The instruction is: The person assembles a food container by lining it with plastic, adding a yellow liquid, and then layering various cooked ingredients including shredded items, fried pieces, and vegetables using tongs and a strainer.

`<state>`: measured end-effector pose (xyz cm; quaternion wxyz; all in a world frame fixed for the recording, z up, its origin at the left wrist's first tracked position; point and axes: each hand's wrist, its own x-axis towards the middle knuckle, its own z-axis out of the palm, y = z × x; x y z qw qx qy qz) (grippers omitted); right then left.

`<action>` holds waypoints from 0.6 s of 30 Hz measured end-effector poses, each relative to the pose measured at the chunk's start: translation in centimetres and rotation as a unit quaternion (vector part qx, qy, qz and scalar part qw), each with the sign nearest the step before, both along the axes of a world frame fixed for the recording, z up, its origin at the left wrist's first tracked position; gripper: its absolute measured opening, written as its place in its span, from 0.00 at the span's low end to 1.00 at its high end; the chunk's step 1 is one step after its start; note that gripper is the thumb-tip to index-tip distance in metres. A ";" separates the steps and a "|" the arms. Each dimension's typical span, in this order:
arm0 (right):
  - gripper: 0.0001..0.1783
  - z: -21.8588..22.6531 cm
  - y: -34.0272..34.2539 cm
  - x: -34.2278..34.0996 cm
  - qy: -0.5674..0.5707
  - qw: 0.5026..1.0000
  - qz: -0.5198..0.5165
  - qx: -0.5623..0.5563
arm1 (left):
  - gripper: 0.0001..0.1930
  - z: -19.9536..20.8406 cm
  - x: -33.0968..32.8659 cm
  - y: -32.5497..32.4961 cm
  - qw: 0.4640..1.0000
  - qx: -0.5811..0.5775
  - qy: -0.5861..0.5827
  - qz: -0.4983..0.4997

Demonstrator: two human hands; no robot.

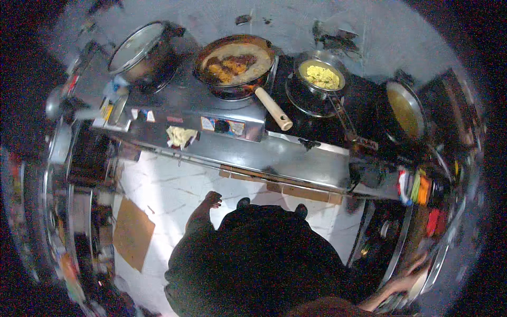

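My left hand (213, 198) hangs beside my body in front of the stove counter, its fingers loosely bent and apart, with nothing visible in them. Far to the right, my right hand (413, 273) reaches over a side shelf, smeared by motion. Beside its fingers is a pale, rounded thing (420, 284); whether I grip it cannot be made out. On the stove, a wide pan (253, 50) holds foamy brown-orange food, and a pale handle (273, 108) sticks out toward me. A smaller pan (343, 113) contains yellow, crumbly food that looks like scrambled egg (322, 76).
A large pot (150, 61) stands at the left of the steel counter (306, 164). Another pan (406, 111) with yellowish liquid is at the right. A crumpled cloth (180, 136) lies on the counter's front edge. Flat cardboard (133, 232) covers part of the floor; colourful packets (417, 186) stand right.
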<state>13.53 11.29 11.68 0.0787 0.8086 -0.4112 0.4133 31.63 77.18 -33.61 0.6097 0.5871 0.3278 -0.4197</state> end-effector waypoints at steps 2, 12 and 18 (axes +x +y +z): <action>0.23 4.9 8.3 6.4 -0.004 0.994 0.105 0.039 | 0.14 0.0 0.7 2.3 0.997 0.003 -0.023 0.078; 0.22 10.0 27.1 31.3 0.231 0.824 0.446 -0.262 | 0.13 0.7 -6.8 15.2 0.970 0.015 0.045 0.240; 0.24 6.1 30.5 39.8 0.303 0.776 0.488 -0.261 | 0.16 -0.1 -13.7 14.6 0.964 0.043 -0.007 0.261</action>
